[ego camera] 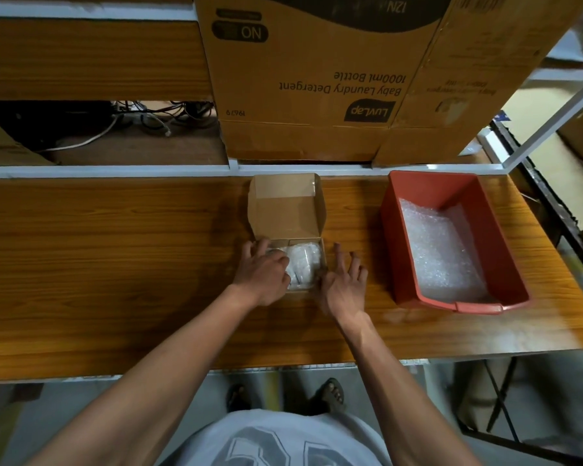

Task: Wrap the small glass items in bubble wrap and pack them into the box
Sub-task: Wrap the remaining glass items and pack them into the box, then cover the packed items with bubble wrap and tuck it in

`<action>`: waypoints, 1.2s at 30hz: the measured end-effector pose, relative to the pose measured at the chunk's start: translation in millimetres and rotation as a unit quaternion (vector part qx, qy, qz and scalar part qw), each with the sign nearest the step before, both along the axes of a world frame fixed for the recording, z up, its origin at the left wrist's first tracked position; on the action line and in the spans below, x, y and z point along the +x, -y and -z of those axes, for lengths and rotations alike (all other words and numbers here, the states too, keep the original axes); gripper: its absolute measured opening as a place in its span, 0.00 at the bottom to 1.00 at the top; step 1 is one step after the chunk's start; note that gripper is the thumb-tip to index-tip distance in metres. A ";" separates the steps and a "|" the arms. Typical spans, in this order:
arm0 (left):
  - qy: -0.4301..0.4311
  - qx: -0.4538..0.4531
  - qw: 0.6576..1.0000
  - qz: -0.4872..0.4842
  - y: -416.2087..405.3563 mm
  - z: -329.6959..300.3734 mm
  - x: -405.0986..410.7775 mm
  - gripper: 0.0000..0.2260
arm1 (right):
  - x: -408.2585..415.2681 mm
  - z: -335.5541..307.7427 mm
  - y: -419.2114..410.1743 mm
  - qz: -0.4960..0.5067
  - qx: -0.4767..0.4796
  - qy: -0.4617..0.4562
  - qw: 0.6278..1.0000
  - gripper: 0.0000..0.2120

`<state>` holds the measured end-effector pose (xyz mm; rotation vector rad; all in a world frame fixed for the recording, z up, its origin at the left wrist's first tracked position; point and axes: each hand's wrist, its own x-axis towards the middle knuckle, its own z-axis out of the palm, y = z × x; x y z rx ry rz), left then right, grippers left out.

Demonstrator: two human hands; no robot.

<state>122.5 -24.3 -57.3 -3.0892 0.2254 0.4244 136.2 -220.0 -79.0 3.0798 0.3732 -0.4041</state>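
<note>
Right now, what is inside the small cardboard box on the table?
The small cardboard box holds bubble-wrapped bundles. The left hand rests on them and covers part of them. What the wrap contains, and anything underneath, cannot be seen.

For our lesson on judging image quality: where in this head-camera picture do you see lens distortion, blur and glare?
Head view: the wide lens bows the table edge and shelf rails; the far right corner is smeared with blur, while the small box and both hands, left hand and right hand, stay fairly sharp; light glints off the bubble wrap in the red bin; soft shadows lie beside the box.
</note>
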 end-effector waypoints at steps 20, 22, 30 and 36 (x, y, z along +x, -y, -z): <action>-0.004 -0.051 0.999 -0.004 13.5 -21.0 12.8 0.17 | 4.7 -23.7 12.9 -0.008 0.085 -0.003 0.996 0.20; 0.047 -0.127 0.990 -0.042 26.8 -31.0 16.7 0.15 | 11.1 -37.2 21.9 -0.002 0.143 0.064 0.988 0.16; 0.126 -0.411 0.901 -0.054 142.3 -68.2 58.4 0.14 | 61.9 -93.2 123.1 0.158 0.308 0.211 0.914 0.13; 0.096 -0.379 0.920 0.020 228.6 -76.8 96.9 0.15 | 83.1 -58.0 220.5 0.207 0.115 0.024 0.971 0.24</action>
